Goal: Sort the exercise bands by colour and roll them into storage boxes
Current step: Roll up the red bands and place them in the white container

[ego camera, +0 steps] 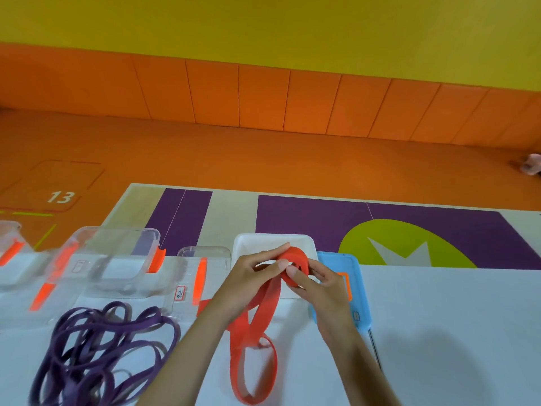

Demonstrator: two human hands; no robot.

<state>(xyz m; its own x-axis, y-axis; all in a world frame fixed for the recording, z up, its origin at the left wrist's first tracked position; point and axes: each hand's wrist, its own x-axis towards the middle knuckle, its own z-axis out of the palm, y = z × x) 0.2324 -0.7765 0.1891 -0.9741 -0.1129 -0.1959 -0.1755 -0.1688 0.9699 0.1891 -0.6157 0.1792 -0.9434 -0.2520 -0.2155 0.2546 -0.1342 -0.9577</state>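
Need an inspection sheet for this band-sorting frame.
Surface: white table.
Job's things: red band partly rolled; purple bands heaped at left; clear boxes and white box behind.
Clutter: blue lid right of white box.
Grippers: left hand and right hand both pinch the red roll.
Cables: nothing seen.
Surroundings: orange floor, yellow wall, purple mat.

The red band point(268, 303) is seen as matt and rubbery, the purple bands point(85, 361) faintly shiny; the clear boxes point(117, 253) are made of glossy plastic.
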